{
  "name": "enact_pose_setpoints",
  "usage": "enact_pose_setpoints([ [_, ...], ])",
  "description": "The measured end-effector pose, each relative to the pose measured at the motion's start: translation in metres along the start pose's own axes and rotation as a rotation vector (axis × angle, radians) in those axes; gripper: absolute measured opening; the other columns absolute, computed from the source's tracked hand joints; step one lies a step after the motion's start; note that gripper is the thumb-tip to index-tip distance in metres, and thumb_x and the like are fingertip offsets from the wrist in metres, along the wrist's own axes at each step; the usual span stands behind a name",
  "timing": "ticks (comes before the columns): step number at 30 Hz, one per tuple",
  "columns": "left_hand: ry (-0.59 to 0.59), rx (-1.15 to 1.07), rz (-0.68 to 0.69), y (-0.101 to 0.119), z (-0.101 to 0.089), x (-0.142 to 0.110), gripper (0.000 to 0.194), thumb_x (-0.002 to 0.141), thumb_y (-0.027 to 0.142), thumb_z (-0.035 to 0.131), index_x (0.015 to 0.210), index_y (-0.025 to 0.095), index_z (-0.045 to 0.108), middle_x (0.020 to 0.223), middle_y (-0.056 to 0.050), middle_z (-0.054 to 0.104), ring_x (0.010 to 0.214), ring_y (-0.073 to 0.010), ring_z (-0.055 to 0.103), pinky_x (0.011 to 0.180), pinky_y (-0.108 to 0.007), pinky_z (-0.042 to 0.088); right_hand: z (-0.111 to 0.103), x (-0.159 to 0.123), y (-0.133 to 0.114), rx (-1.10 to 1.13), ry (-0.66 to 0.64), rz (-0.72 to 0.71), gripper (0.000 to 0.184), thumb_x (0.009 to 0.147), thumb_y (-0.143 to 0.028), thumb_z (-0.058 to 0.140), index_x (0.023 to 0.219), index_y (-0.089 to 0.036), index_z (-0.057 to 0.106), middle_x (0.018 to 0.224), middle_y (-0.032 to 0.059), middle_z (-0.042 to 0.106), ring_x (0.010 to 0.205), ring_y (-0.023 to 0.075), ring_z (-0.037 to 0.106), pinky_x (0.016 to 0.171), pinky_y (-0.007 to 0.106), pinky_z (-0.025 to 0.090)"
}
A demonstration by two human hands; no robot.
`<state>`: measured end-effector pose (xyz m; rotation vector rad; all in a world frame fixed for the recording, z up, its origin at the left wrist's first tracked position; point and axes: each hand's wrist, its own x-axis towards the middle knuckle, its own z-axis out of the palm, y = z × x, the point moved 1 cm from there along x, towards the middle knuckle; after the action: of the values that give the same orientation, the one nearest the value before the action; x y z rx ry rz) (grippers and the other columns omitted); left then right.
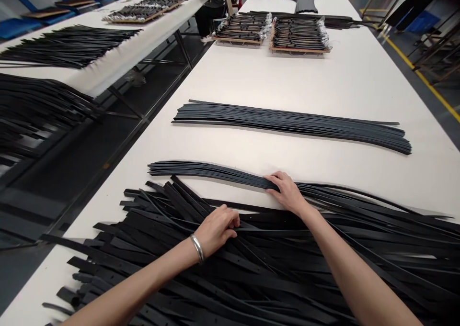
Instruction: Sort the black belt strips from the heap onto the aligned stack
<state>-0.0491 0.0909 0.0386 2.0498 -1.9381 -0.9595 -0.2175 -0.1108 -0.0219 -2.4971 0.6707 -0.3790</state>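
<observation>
Head view: looking forward and down along the bench (362,91), over two bare forearms reaching across a heap (230,273) of black straps.

Left hand (217,230): on the heap's middle, fingers curled down over a few strap edges, seemingly to pin those straps apart from the tangle.

Left grip: fingers together, clamped on straps; how many, hidden under the hand.

Right hand (285,192): at the heap's far edge, lying across the band (212,169), apparently steadying it against sliding.

Right grip: fingers slightly apart and pressed flat, not clamped on anything.

Bangle (197,247): plain metal, around the left wrist, just above the heap.

Heap: long, flat, matt black straps with punched holes, crossing at many angles, cut ends fanned toward the left.

Band: thin straps laid side by side in a gentle curve along the heap's far edge, their right ends running back into the heap; parallel lie suggesting deliberate sorting.

Stack (291,125): dark grey straps beyond the band, neatly parallel, ends slightly staggered.

Trays (300,36): wooden, loaded with bundled strap goods, well beyond the stack.

Second bench (72,53): left of the heap across an aisle, carrying more black straps.

Co-worker (215,0): seated far beyond the heap, beside the second bench, only torso and legs in view.
</observation>
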Motion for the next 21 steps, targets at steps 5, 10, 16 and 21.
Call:
enact_pose_setpoints([
  [5,0.167,0.051,0.153,-0.008,-0.009,0.025,0.005,0.084,0.014,0.055,0.081,0.019,0.055,0.084,-0.003,0.057,0.084,-0.0188,0.047,0.076,-0.032,0.041,-0.001,0.001,-0.002,0.010,-0.010,0.027,0.038,0.084,-0.025,0.057,0.121,-0.024,0.055,0.109,0.0068,0.054,0.102,0.0235,0.048,0.091,0.040,0.040],
  [10,0.486,0.101,0.272,-0.029,-0.010,0.079,0.006,0.085,0.021,0.056,0.079,0.019,0.056,0.110,-0.008,0.056,0.112,-0.0247,0.042,0.095,-0.044,0.039,-0.001,0.002,-0.006,0.021,-0.006,0.036,0.039,0.083,-0.023,0.058,0.122,-0.025,0.054,0.107,0.0056,0.054,0.102,0.0223,0.048,0.092,0.039,0.040],
  [16,0.399,0.106,0.347,-0.049,-0.012,0.107,0.006,0.087,0.023,0.053,0.092,0.020,0.054,0.117,-0.007,0.055,0.109,-0.0207,0.047,0.102,-0.046,0.034,-0.004,-0.002,-0.023,-0.066,0.005,-0.018,0.049,0.083,-0.039,0.058,0.128,-0.024,0.046,0.113,0.0087,0.052,0.103,0.0252,0.046,0.092,0.043,0.039],
  [21,0.385,0.147,0.298,-0.052,-0.012,0.107,0.038,0.087,0.029,0.055,0.123,0.021,0.047,0.112,-0.007,0.056,0.099,-0.0224,0.046,0.092,-0.042,0.038,-0.022,-0.012,-0.027,-0.311,-0.101,-0.064,0.048,0.076,-0.022,0.054,0.122,-0.017,0.047,0.110,0.0117,0.053,0.102,0.0274,0.047,0.088,0.042,0.041],
])
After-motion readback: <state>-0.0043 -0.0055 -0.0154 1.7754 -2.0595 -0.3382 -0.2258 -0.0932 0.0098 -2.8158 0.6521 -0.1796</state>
